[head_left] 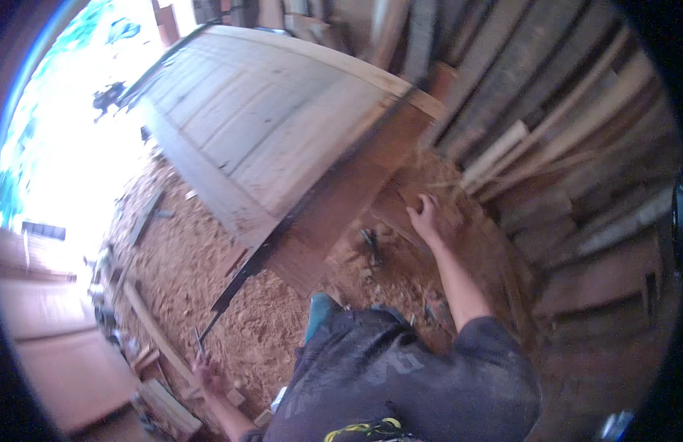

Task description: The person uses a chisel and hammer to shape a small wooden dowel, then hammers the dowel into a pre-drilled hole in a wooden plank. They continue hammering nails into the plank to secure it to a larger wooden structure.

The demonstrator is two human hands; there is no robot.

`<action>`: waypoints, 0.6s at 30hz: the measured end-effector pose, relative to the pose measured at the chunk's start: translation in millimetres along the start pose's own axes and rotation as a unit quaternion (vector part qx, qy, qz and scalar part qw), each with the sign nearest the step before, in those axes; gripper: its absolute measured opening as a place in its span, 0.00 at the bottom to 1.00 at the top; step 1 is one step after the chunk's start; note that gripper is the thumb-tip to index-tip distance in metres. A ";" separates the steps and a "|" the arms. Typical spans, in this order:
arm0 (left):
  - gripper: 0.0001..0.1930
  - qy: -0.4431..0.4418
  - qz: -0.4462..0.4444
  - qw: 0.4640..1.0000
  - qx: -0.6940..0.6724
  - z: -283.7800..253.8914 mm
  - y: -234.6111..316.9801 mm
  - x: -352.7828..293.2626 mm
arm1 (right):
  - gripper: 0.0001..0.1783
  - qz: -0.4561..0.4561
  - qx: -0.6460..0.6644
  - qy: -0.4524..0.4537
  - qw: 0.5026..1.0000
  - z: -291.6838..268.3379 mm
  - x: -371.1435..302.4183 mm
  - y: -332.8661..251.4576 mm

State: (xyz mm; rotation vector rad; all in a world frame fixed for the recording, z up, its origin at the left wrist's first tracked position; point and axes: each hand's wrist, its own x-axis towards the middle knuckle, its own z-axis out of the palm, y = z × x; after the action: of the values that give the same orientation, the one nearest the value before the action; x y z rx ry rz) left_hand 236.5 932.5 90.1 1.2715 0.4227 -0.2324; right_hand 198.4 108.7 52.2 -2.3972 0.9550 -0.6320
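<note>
A large panelled wooden door (275,110) lies in front of me, raised off the ground. Along its near end runs a long dark bar clamp (264,252), slanting from lower left to upper right. At the clamp's lower-left end is a thin handle (200,337). My left hand (207,374) is at this handle, its fingers closed around the near end; blur softens the detail. Off to the right, past the door's near corner, my right hand (427,219) is held out with thumb and fingers curved apart, nothing seen between them.
Wood shavings (260,324) cover the ground. Many boards (548,96) lean along the right side. Flat reddish panels (68,346) lie at left, beside a long wood strip (157,328) and offcuts (168,405). A small dark tool (371,247) lies below the door's end.
</note>
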 end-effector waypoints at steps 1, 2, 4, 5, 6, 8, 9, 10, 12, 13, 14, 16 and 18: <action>0.26 0.018 0.004 0.998 -0.055 -1.9 12.9 1.1 | 0.31 -0.012 -0.016 -0.018 1.000 -4.2 5.3 -2.7; 0.28 0.066 -0.010 0.992 -0.102 -3.8 32.9 15.8 | 0.30 0.016 -0.023 -0.032 0.999 -10.4 -3.7 -4.7; 0.32 0.120 -0.006 0.980 -0.158 30.8 63.1 45.4 | 0.29 0.048 -0.049 -0.062 0.996 -30.9 3.2 -16.1; 0.33 0.112 0.033 0.977 -0.179 57.7 69.9 55.5 | 0.29 0.058 -0.066 -0.079 0.993 -35.5 7.8 -15.6; 0.35 0.102 0.073 0.973 -0.195 70.2 78.0 64.9 | 0.30 0.062 -0.091 -0.072 0.991 -35.0 9.7 -17.5; 0.35 0.115 0.106 0.986 -0.061 60.7 74.8 90.0 | 0.31 0.069 -0.132 -0.064 0.987 -21.1 7.2 -31.2; 0.35 0.119 0.119 0.986 0.009 53.8 69.4 105.7 | 0.31 0.064 -0.135 -0.055 0.987 -17.6 2.8 -35.8; 0.35 0.116 0.145 0.981 0.063 44.8 66.9 118.9 | 0.32 0.058 -0.139 -0.046 0.988 -17.8 -1.0 -40.2; 0.33 0.113 0.201 0.960 0.160 37.2 64.7 136.6 | 0.32 0.026 -0.120 -0.013 0.992 -17.2 -2.4 -38.1; 0.33 0.143 0.212 0.952 0.166 37.9 61.2 138.7 | 0.32 0.003 -0.097 0.010 0.995 -17.7 -4.9 -31.2; 0.32 0.172 0.224 0.944 0.169 47.5 59.1 144.8 | 0.32 -0.020 -0.075 0.036 0.996 -20.1 -3.1 -24.9; 0.32 0.223 0.245 0.927 0.177 97.5 63.9 155.0 | 0.31 0.043 -0.083 0.007 0.996 -38.2 -1.2 -24.7; 0.28 0.223 0.212 0.938 0.162 234.1 91.9 114.0 | 0.30 0.105 -0.076 -0.008 0.991 -58.1 5.8 -2.8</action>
State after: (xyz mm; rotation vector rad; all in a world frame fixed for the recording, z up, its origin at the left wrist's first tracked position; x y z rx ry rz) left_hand 417.3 742.0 175.6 1.7120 0.4943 0.3762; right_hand 170.4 91.3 100.4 -2.3834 1.2709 -0.4764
